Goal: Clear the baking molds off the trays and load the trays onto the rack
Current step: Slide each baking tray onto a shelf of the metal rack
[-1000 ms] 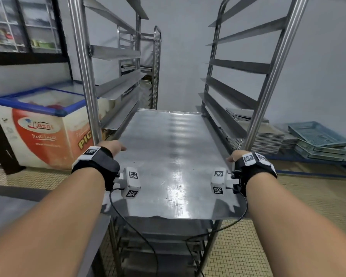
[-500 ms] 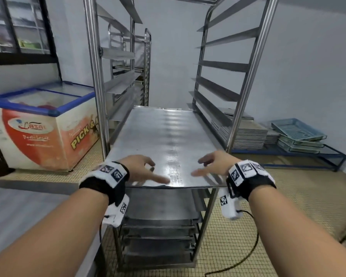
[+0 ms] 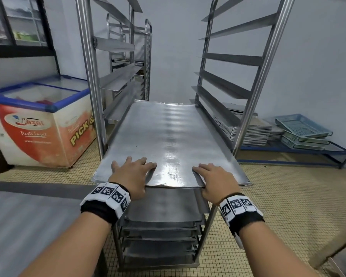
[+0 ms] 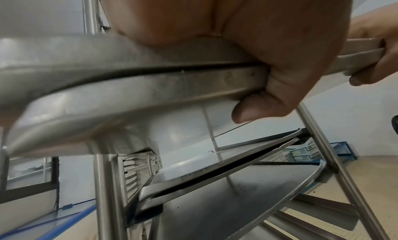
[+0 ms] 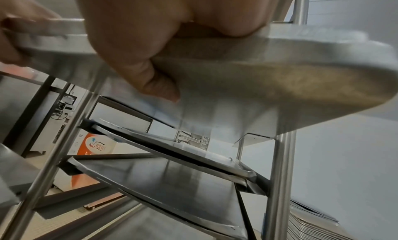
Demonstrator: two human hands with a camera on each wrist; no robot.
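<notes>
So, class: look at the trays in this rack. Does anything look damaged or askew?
Yes. The top tray's near edge is dented and wavy between the left hand and right hand. It also overhangs the rack, not fully slid in.

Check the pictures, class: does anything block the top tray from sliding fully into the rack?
Nothing visible does. The tray lies bare on the rack runners, both hands on its near edge, the path clear.

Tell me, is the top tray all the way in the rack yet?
Not quite. The tray sits on the rack runners, but its near edge sticks out past the front posts, where the left hand and right hand grip it.
</notes>
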